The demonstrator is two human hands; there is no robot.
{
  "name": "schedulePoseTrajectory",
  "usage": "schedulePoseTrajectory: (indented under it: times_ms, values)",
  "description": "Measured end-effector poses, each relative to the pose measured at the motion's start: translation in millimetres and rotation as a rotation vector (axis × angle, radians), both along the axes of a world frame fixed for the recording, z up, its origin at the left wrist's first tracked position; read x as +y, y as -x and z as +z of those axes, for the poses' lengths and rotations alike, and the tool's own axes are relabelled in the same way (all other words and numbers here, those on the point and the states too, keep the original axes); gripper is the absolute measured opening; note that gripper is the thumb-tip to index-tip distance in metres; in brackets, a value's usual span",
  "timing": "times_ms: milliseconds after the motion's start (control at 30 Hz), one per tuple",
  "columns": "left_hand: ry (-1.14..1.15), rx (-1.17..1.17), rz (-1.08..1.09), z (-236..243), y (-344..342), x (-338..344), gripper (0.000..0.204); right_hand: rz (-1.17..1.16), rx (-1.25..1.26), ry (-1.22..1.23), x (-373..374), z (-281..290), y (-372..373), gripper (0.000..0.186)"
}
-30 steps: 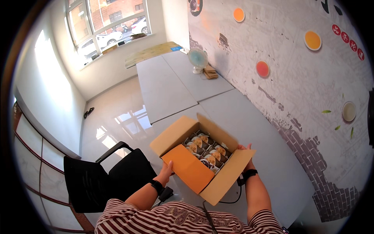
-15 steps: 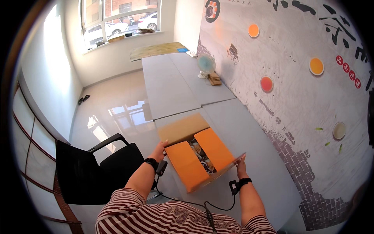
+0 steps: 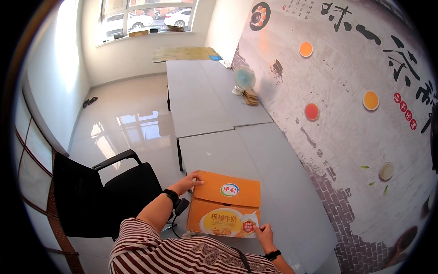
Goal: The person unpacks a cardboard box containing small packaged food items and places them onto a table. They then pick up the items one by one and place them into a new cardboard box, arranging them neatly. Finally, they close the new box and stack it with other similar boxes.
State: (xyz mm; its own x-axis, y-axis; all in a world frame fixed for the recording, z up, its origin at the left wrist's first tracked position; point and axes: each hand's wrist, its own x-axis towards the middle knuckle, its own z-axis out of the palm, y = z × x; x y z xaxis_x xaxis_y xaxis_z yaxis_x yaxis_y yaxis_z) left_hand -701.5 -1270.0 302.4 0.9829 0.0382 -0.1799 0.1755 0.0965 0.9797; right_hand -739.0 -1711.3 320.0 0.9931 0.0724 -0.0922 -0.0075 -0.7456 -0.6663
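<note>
An orange cardboard box (image 3: 226, 204) with printed pictures rests on the grey table, close in front of me. Its two long top flaps now lie over the opening, with a thin seam between them, so the contents are hidden. At the far left corner my left hand (image 3: 186, 181) has its fingers closed on the edge of the far flap. My right hand (image 3: 264, 235) grips the near flap at its right corner, thumb and fingers together. Each wrist wears a black band.
A black armchair (image 3: 132, 192) stands left of the table (image 3: 207, 153). Farther along the table are a small fan (image 3: 244, 77) and a stack of brown cardboard pieces (image 3: 250, 97). A printed wall (image 3: 337, 137) runs along the right side.
The long printed flaps have folded down over the box, covering the cans or small packages seen inside. Both hands have shifted with the flaps, and the view has turned slightly.
</note>
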Motion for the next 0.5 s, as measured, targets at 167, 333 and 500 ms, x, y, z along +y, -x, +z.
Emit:
schedulePoseTrajectory:
  times_ms: [167,333,500]
  values:
    - [0.089,-0.076,-0.005,-15,6,-14,0.065,-0.008,0.336,-0.348,2,-16,4,0.066]
    - [-0.077,0.297,0.161,24,30,-31,0.100,0.013,0.447,-0.760,23,-48,-23,0.066]
    - [0.229,0.503,0.086,0,51,-19,0.099,-0.049,0.683,-0.773,52,-15,-37,0.055]
